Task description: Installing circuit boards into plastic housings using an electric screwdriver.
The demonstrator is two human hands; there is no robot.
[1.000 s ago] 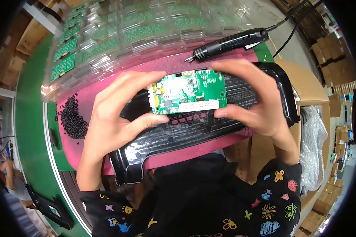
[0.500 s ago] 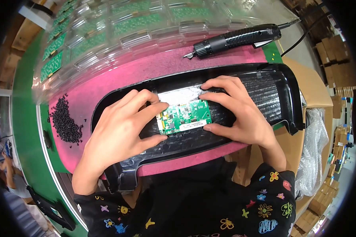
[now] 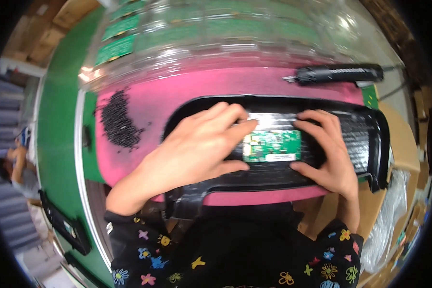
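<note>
A green circuit board (image 3: 272, 145) with a white label strip lies in the middle of a long black plastic housing (image 3: 254, 178), over a shiny silvery patch. My left hand (image 3: 201, 141) grips the board's left end, thumb near the lower corner and fingers near the upper one. At the opposite end, my right hand (image 3: 327, 153) holds the right corners between thumb and fingers. Slight blur hides whether the board rests flat against the housing.
Beneath the housing is a pink mat (image 3: 187, 86). A pile of small black screws (image 3: 120, 122) sits left, and a black electric screwdriver (image 3: 338, 73) lies at the back right. Clear plastic trays (image 3: 216, 53) with green boards stand behind. Bubble wrap (image 3: 386, 221) and cardboard are at right.
My view has swung, so the housing, board and hands appear farther right and more level. Both hands stay at the board's ends, with the board still in the housing.
</note>
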